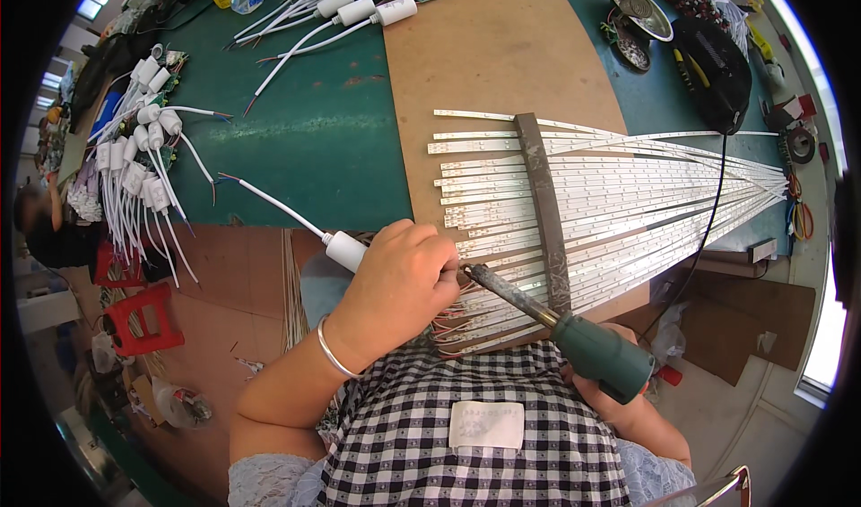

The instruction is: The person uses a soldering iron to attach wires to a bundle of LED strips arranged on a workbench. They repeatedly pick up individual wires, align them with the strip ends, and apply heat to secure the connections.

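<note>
My left hand [404,269] is closed, its fingers pinched by the near ends of the LED strips [610,180]. A white cylindrical housing [345,251] with a white cable juts out to the left from under this hand, which hides its other end. In my right hand [601,381] is a soldering iron [601,355] with a green handle. Its dark, sooty tip meets the pinched fingertips of the left hand, and what lies between is too small to make out. A dark metal bar [543,211] lies across the fanned-out strips, on a brown board [502,50].
Several white housings with cables [148,153] lie in a bundle at the left, more [354,12] at the back. A metal dish [639,10] and a black case [713,72] stand back right. The iron's black cord [713,220] crosses the strips. A red stool [143,319] stands below left.
</note>
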The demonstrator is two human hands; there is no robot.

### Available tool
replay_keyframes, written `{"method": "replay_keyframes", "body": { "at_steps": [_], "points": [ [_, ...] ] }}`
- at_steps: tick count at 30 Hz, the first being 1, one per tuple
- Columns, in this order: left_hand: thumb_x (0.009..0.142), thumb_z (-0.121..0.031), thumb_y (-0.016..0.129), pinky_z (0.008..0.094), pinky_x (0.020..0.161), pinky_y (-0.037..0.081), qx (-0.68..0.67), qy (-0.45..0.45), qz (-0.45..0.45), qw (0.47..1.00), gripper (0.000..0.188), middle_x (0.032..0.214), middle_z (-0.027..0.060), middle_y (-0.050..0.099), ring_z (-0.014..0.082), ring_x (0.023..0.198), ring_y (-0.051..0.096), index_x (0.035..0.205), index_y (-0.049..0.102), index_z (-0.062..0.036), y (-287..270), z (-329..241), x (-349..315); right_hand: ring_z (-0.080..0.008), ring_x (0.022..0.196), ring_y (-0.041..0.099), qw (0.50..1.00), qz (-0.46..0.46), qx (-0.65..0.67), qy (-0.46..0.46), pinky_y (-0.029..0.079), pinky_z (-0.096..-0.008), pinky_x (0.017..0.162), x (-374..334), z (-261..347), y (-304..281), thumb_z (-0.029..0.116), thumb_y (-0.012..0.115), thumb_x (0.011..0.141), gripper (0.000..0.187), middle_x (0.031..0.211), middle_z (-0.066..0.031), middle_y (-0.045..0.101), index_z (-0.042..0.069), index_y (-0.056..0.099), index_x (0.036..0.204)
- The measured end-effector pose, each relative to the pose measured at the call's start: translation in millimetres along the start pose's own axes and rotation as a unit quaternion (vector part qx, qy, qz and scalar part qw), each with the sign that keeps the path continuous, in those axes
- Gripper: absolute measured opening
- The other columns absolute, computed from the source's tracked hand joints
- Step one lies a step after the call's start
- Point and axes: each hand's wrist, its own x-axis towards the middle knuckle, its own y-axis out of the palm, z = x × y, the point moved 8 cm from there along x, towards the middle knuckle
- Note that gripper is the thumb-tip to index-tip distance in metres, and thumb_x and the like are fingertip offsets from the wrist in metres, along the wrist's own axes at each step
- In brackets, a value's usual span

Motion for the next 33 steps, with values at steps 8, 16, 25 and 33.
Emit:
{"method": "replay_keyframes", "body": {
  "at_steps": [8,16,25,33],
  "points": [
    [0.064,-0.001,0.064,0.0374,0.066,0.043,0.002,-0.005,0.004,1.000,0.010,0.070,0.0075,0.055,0.0275,0.073,0.052,0.071,0.057,-0.0045,1.1,1.7,0.1,-0.0293,0.096,0.058,0.997,-0.024,0.069,0.026,0.047,-0.0380,0.081,2.0,0.2,-5.0,0.007,0.069,0.073,0.032,0.107,-0.0121,0.063,0.003,0.066,0.105],
    [0.064,-0.002,0.064,0.0371,0.066,0.043,0.001,-0.008,0.006,1.000,0.010,0.070,0.0074,0.054,0.0274,0.072,0.051,0.070,0.057,-0.0046,0.3,0.8,0.8,-0.0302,0.099,0.056,0.996,-0.018,0.072,0.041,0.045,-0.0386,0.084,-4.9,-6.2,-1.8,0.007,0.067,0.075,0.031,0.110,-0.0126,0.063,0.004,0.066,0.106],
    [0.064,-0.002,0.065,0.0368,0.065,0.042,-0.003,-0.003,0.004,1.000,0.011,0.069,0.0073,0.053,0.0270,0.072,0.051,0.069,0.056,-0.0047,0.7,-0.1,1.2,-0.0301,0.101,0.056,0.998,0.005,0.039,0.041,0.045,-0.0379,0.087,-1.3,-7.3,0.1,0.007,0.068,0.073,0.032,0.112,-0.0120,0.063,0.005,0.067,0.105],
    [0.063,-0.002,0.065,0.0365,0.065,0.042,-0.002,-0.004,0.008,1.000,0.011,0.069,0.0071,0.053,0.0265,0.071,0.051,0.069,0.057,-0.0049,0.3,0.5,0.8,-0.0175,0.066,0.064,0.993,-0.002,0.116,-0.023,0.055,-0.0294,0.062,7.4,-1.3,-5.8,0.036,0.064,0.087,0.055,0.093,-0.0119,0.062,-0.007,0.048,0.117]
  ]
}}
